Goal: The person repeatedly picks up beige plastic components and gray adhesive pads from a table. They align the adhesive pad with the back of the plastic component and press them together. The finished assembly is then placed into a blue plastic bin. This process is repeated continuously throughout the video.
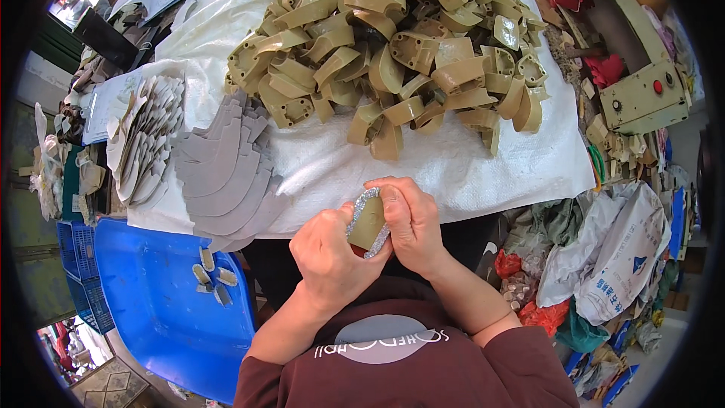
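Note:
Close to my body, both hands grip one olive-tan plastic shoe heel (368,221) with a strip of silver glitter material (361,204) around its edge. My left hand (325,249) wraps its fingers around the left side and underside. On the other side, my right hand (410,223) presses its thumb against the glittery rim, fingers curled over the top. The fingers beneath the heel are partly hidden. Beyond my hands lies a big heap of similar bare olive-tan heels (385,68). Left of my hands, grey curved cut pieces (226,174) are fanned out in overlapping layers.
A white woven sheet (483,181) covers the table. Paler cut pieces (147,140) lie stacked at the left. A blue tub (174,332) at lower left holds several small glittery heels. Plastic bags (619,257) crowd the right, below a control box (646,98) with a red button.

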Available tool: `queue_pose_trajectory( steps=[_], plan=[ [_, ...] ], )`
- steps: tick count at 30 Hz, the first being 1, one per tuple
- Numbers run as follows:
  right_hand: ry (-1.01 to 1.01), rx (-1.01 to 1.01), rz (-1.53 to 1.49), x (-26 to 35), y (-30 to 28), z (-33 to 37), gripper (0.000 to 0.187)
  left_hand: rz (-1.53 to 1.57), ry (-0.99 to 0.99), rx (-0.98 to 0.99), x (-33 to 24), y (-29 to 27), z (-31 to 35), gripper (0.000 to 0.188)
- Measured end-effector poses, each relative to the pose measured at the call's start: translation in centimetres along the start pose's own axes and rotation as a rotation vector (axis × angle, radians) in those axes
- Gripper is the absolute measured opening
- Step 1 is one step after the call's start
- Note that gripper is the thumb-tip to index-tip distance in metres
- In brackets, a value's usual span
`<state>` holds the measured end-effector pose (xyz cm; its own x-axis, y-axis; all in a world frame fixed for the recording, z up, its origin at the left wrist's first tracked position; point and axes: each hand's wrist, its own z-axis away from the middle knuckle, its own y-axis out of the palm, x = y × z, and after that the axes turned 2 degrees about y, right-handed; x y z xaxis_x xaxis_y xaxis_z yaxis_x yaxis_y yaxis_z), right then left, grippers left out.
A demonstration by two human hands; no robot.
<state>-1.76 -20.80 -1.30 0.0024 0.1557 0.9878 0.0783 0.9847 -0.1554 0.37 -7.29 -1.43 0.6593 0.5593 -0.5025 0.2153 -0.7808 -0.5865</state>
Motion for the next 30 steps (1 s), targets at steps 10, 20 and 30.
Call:
queue_pose_trajectory(
  steps=[10,20,30],
  plan=[
    [-0.118,0.014,0.004,-0.1,1.5,0.6,0.035,-0.014,0.01,-0.066,1.2,-0.7,0.5,0.058],
    [-0.628,0.164,0.331,2.0,4.6,-6.6,0.024,-0.127,-0.564,-0.408,11.3,-10.1,12.2,0.049],
    [-0.887,0.112,0.677,1.8,10.8,-11.4,0.014,-0.213,-0.433,-0.217,12.3,-12.4,8.7,0.049]
  ],
)
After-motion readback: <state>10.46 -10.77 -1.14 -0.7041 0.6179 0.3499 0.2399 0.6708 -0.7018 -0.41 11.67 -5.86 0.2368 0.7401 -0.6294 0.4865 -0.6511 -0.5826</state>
